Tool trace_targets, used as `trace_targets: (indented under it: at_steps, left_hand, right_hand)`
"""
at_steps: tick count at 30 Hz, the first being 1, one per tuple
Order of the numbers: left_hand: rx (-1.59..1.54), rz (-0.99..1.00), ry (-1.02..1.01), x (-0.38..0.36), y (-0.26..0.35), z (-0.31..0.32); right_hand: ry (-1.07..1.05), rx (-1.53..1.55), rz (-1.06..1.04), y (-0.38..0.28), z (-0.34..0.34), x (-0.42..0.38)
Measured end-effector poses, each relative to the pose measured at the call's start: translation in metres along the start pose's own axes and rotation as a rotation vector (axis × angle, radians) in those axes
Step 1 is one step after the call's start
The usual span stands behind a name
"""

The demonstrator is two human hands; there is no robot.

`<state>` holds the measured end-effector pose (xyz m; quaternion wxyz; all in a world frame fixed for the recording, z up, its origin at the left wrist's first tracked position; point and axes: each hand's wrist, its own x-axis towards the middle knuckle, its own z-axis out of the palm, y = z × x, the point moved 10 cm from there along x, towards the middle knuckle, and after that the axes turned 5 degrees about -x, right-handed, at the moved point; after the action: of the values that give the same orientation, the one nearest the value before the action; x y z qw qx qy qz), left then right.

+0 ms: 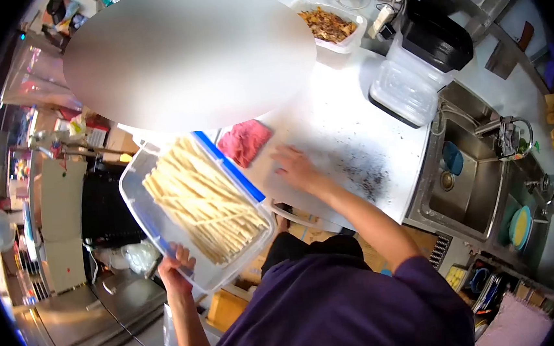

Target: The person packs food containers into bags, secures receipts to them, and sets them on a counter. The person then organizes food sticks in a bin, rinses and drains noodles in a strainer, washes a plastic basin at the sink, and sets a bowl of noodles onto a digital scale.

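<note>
Gripping the plastic container [174,224] in the left hand [178,266], hold its pale sticks [201,198] level. Guide the spread, empty right hand [295,167] around the cloth [244,142] near the surface's [345,128] left edge.

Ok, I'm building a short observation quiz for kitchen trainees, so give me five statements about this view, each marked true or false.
1. The left hand is gripping the rim of the clear plastic bin. True.
2. The right hand is clutching the pink cloth. False: that hand holds nothing, and the cloth lies apart from it.
3. Dark specks are scattered over the white tabletop. True.
4. The pale yellow sticks lie loose on the tabletop. False: they lie inside the bin.
5. The metal sink is to the right of the tabletop in this view. True.
</note>
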<state>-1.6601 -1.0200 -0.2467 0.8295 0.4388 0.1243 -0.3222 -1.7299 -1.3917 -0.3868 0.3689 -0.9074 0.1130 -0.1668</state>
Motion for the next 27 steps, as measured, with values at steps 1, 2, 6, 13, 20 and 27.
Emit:
trace_targets:
  at_steps: [1, 2, 6, 13, 20, 27]
  left_hand:
    - [0.008, 0.008, -0.049, 0.010, 0.017, -0.008]
    - [0.012, 0.006, -0.099, 0.025, 0.031, -0.011]
    - [0.088, -0.036, 0.045, 0.069, 0.064, -0.049]
    - [0.013, -0.307, -0.164, 0.149, 0.058, -0.048]
    - [0.061, -0.504, -0.260, 0.170, 0.022, 0.023]
    - [0.169, -0.565, -0.395, 0.173, 0.034, 0.045]
  right_hand:
    - [0.065, -0.034, -0.059, -0.018, 0.020, 0.044]
    - [0.127, -0.077, -0.111, -0.033, 0.035, 0.080]
    - [-0.064, -0.449, 0.127, -0.033, 0.104, 0.089]
    - [0.004, -0.315, 0.856, 0.043, -0.002, -0.218]
    - [0.633, -0.984, 0.897, 0.118, -0.060, -0.121]
    - [0.687, -0.690, 0.639, 0.060, -0.036, -0.028]
